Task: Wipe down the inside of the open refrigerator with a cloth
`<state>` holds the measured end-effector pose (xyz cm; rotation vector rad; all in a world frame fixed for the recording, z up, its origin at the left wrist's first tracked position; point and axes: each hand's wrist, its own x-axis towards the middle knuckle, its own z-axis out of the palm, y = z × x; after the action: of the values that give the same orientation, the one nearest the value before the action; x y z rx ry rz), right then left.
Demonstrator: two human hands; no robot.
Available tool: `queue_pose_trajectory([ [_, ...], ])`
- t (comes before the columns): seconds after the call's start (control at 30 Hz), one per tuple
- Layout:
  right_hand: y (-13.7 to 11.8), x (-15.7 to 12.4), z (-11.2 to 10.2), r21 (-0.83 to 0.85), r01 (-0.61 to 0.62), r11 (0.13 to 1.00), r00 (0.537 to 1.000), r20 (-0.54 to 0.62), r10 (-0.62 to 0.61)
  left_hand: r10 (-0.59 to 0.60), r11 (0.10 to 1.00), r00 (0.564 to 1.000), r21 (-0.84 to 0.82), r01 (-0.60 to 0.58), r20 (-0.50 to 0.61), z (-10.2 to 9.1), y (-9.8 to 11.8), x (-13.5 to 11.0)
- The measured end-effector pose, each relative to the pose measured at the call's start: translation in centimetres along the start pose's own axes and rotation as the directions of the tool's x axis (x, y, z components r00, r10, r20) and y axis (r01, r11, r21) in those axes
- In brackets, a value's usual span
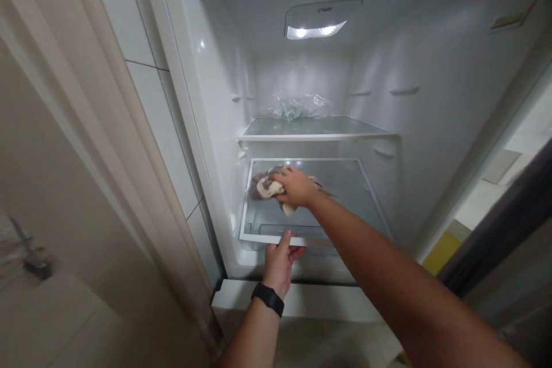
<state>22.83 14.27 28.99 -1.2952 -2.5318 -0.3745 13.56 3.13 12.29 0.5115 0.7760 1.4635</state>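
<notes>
Inside an open fridge, my right hand grips a crumpled cream and grey cloth and presses it on the left part of the lower glass shelf. The cloth bunches under and around the fingers, and a bit of it shows past the wrist. My left hand, with a black band on the wrist, is closed on the white front edge of that same shelf, thumb on top and fingers beneath. Below the glass, a clear drawer shows in part.
Above, a second glass shelf carries a crumpled clear plastic bag. A lit lamp is set in the fridge ceiling. Moulded shelf ledges stick out from the side walls. The fridge door stands open at the left.
</notes>
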Motion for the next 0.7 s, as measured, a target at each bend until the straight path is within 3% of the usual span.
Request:
queue_pose_trajectory([
  [0.07, 1.2, 0.9, -0.8, -0.011, -0.243, 0.97, 0.967, -0.083, 0.241, -0.01, 1.0, 1.0, 0.002, 0.01, 0.006, 0.0, 0.0, -0.1],
  [0.13, 1.0, 1.1, -1.0, -0.01, -0.291, 0.957, 0.952, -0.102, 0.288, -0.011, 1.0, 1.0, 0.001, 0.011, 0.01, 0.1, 0.2, -0.2],
  [0.2, -0.6, 0.5, -0.5, -0.002, -0.156, 0.988, 0.987, -0.043, 0.156, -0.004, 1.0, 1.0, -0.001, 0.004, 0.005, 0.3, 0.4, -0.4],
  [0.27, -2.5, -0.8, 0.2, 0.026, 0.138, 0.99, 0.989, 0.055, -0.139, 0.007, 1.0, 1.0, -0.003, -0.007, 0.007, 0.4, 0.5, -0.4],
  [0.33, -3.4, -1.7, 0.7, 0.072, 0.408, 0.91, 0.902, 0.124, -0.414, 0.014, 1.0, 1.0, -0.004, -0.014, 0.015, 0.5, 0.6, -0.4],
  [0.37, -3.2, -1.9, 0.8, 0.084, 0.476, 0.876, 0.864, 0.143, -0.483, 0.014, 1.0, 1.0, -0.004, -0.014, 0.016, 0.4, 0.6, -0.3],
  [0.4, -2.7, -1.8, 0.6, 0.081, 0.478, 0.874, 0.861, 0.151, -0.485, 0.011, 1.0, 1.0, -0.003, -0.011, 0.013, 0.4, 0.6, -0.3],
  [0.43, -1.8, -1.4, 0.4, 0.063, 0.411, 0.91, 0.898, 0.143, -0.416, 0.006, 1.0, 1.0, 0.0, -0.006, 0.008, 0.3, 0.6, -0.3],
  [0.5, 0.4, -0.3, -0.3, 0.005, 0.128, 0.992, 0.989, 0.072, -0.128, -0.007, 1.0, 1.0, 0.006, 0.007, -0.001, 0.1, 0.5, -0.2],
  [0.57, 2.0, 0.8, -0.9, -0.022, -0.153, 0.988, 0.988, -0.03, 0.152, -0.019, 1.0, 1.0, 0.014, 0.019, -0.004, 0.1, 0.4, -0.3],
  [0.63, 2.1, 1.0, -1.0, -0.024, -0.228, 0.973, 0.972, -0.065, 0.226, -0.024, 1.0, 1.0, 0.018, 0.024, -0.01, 0.1, 0.4, -0.3],
  [0.7, 0.5, 0.2, -0.4, -0.017, -0.131, 0.991, 0.991, -0.026, 0.13, -0.017, 1.0, 1.0, 0.015, 0.018, -0.016, 0.2, 0.5, -0.4],
])
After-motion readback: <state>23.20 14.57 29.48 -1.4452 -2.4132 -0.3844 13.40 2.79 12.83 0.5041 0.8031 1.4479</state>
